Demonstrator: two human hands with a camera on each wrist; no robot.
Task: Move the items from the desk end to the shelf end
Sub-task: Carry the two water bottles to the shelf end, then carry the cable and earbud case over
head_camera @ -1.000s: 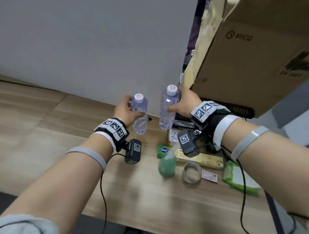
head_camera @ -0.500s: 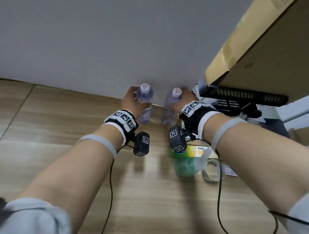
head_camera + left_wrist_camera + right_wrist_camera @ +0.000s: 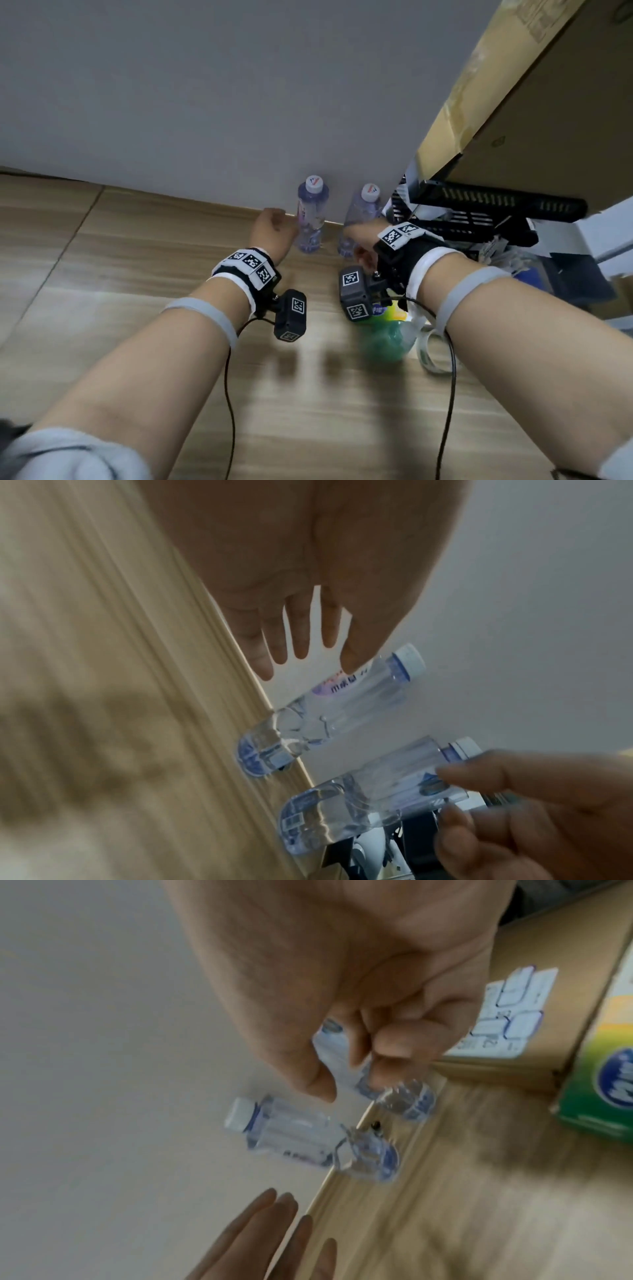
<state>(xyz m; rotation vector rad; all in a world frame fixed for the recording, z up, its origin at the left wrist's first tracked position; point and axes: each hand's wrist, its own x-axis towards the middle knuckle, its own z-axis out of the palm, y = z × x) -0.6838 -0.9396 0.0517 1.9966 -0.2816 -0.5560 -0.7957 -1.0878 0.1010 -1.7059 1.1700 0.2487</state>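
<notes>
Wooden desk [image 3: 137, 274], two upright water bottles [image 3: 311, 214] at the wall, green bottle [image 3: 383, 339], tape roll [image 3: 430, 353]

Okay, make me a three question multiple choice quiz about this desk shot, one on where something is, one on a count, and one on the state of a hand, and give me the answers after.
1. Where do the two water bottles stand?
A. At the desk's back edge, against the wall
B. On the cardboard box
C. At the desk's front edge

2. How many white-capped clear bottles are in view?
A. One
B. Two
C. Four

3. What is the left hand doing?
A. Gripping a bottle by its cap
B. Fingers straight and spread beside the left bottle, holding nothing
C. Pressing flat on the green packet

Answers: 1 A, both bases sit where wood meets the grey wall. 2 B, the head view and both wrist views show two caps. 3 B, the left wrist view shows straight fingers apart from the bottle.
</notes>
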